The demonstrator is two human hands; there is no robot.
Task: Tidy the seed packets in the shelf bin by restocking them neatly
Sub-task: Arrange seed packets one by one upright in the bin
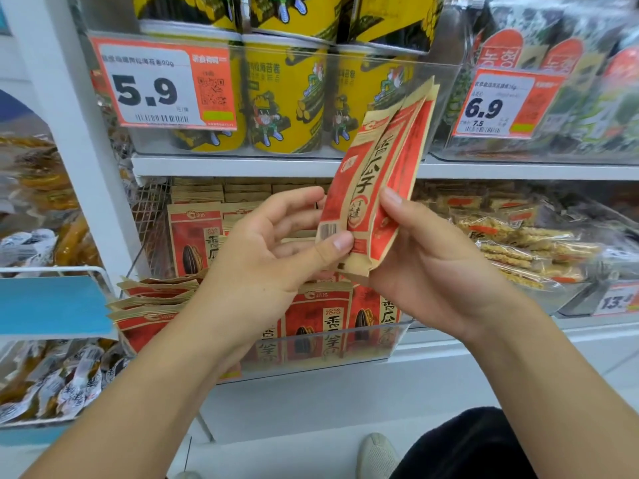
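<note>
Red-and-kraft seed packets (377, 188), a small stack gripped upright by the right hand (425, 261) and pinched by the left hand (276, 250), get squared above the clear shelf bin (311, 344); sliding them in comes next.

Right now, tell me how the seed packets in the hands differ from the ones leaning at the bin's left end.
The held packets are lifted above the clear bin, standing nearly upright and seen edge-on, pinched between the left hand and the right hand. The leaning packets sit in the bin, tipped over sideways and fanned out unevenly, with no hand on them. Both groups share the same red and tan printed design.
</note>
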